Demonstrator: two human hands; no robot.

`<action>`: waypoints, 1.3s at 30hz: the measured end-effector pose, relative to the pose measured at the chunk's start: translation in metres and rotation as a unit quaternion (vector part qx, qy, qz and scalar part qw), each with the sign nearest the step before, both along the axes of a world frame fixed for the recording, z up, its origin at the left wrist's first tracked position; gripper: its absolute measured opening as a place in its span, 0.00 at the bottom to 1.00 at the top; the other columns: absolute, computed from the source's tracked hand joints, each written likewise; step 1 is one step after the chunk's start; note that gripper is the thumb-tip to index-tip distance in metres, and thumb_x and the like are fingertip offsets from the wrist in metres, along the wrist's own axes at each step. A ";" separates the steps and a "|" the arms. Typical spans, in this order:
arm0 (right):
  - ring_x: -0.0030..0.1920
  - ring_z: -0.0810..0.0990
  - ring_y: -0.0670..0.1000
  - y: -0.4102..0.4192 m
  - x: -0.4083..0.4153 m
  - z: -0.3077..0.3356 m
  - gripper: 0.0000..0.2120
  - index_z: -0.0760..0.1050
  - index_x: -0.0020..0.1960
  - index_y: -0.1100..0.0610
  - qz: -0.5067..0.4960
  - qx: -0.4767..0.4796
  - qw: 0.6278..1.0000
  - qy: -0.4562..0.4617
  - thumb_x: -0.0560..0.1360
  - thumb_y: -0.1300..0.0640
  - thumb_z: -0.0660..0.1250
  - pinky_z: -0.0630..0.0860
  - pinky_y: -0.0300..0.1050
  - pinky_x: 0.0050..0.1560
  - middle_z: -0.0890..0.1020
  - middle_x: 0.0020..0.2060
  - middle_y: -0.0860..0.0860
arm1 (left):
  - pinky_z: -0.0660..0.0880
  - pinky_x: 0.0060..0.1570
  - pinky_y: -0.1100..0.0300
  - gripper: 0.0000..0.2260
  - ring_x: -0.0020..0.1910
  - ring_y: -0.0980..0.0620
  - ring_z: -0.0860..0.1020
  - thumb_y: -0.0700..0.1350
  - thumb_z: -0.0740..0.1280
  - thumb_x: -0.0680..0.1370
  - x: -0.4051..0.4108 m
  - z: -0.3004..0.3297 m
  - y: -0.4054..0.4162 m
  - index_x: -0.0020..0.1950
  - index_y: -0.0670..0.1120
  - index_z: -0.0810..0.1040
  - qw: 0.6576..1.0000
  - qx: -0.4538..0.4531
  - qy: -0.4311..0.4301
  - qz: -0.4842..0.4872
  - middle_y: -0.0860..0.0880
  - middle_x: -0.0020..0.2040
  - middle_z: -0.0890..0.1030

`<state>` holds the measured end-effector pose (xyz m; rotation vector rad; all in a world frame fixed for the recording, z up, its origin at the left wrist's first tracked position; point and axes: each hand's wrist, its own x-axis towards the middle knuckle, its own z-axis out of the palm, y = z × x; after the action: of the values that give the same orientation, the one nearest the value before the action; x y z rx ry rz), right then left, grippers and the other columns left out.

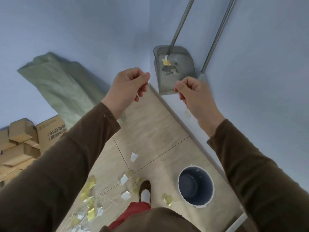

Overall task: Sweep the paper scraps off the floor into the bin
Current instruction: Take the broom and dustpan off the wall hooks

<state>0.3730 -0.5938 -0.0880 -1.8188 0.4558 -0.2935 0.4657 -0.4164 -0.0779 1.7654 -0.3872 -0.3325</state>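
White and yellow paper scraps (124,180) lie scattered on the beige tiled floor near my foot (145,190). A round bin (196,184), white outside and dark blue inside, stands on the floor at the right. A grey dustpan (173,69) with a long metal handle leans in the corner of the blue walls; a second metal pole, the broom handle (215,39), leans beside it. My left hand (128,87) and my right hand (194,94) are raised in front of the dustpan, fingers curled, holding nothing visible.
A pale green sack (63,87) leans against the left wall. Stacked cardboard boxes (25,143) fill the left side. A white skirting strip (175,118) runs along the right wall. Thin sticks (103,198) lie among the scraps.
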 end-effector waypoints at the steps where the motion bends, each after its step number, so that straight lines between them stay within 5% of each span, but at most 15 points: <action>1: 0.27 0.69 0.41 -0.003 0.012 0.004 0.12 0.79 0.44 0.62 -0.008 -0.002 1.000 -0.005 0.80 0.54 0.65 0.68 0.31 0.30 0.74 0.31 0.50 | 0.70 0.29 0.62 0.13 0.31 0.53 0.72 0.47 0.66 0.81 0.012 0.003 -0.004 0.36 0.48 0.74 1.000 -0.002 -0.004 -0.003 0.48 0.34 0.77; 10: 0.26 0.67 0.42 -0.048 0.083 0.061 0.12 0.79 0.41 0.60 -0.061 -0.047 0.994 -0.071 0.79 0.54 0.66 0.66 0.35 0.29 0.74 0.27 0.46 | 0.71 0.30 0.61 0.11 0.32 0.53 0.73 0.47 0.65 0.81 0.102 0.051 -0.061 0.40 0.46 0.75 0.997 -0.011 -0.051 -0.063 0.49 0.33 0.77; 19: 0.26 0.69 0.42 -0.136 0.148 0.135 0.16 0.77 0.44 0.69 -0.100 -0.108 0.975 -0.166 0.80 0.55 0.65 0.67 0.35 0.31 0.75 0.28 0.45 | 0.73 0.31 0.62 0.12 0.32 0.54 0.74 0.48 0.65 0.81 0.184 0.127 -0.148 0.39 0.46 0.75 0.983 -0.019 -0.145 -0.108 0.49 0.34 0.78; 29: 0.31 0.77 0.47 -0.255 0.223 0.222 0.13 0.78 0.44 0.62 -0.157 -0.180 0.953 -0.185 0.78 0.52 0.66 0.76 0.44 0.36 0.79 0.33 0.51 | 0.77 0.36 0.59 0.11 0.35 0.54 0.77 0.47 0.65 0.81 0.287 0.211 -0.271 0.48 0.40 0.79 0.971 -0.038 -0.213 -0.106 0.48 0.37 0.79; 36: 0.37 0.83 0.51 -0.304 0.265 0.261 0.07 0.75 0.48 0.52 -0.240 -0.313 0.900 -0.184 0.76 0.49 0.66 0.82 0.54 0.45 0.82 0.39 0.48 | 0.80 0.52 0.52 0.07 0.44 0.52 0.79 0.50 0.68 0.79 0.348 0.241 -0.343 0.51 0.47 0.79 0.961 -0.074 -0.248 -0.092 0.50 0.45 0.80; 39: 0.40 0.83 0.51 -0.318 0.273 0.274 0.07 0.73 0.49 0.50 -0.269 -0.362 0.869 -0.202 0.76 0.48 0.66 0.81 0.55 0.46 0.80 0.43 0.44 | 0.77 0.48 0.58 0.11 0.44 0.52 0.78 0.53 0.68 0.78 0.361 0.255 -0.368 0.56 0.47 0.78 0.953 -0.066 -0.281 -0.088 0.51 0.47 0.79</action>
<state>0.6461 -0.9118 0.1861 -2.2299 0.5954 -1.3587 0.8270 -0.7841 0.1773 1.6753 -0.9563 0.0819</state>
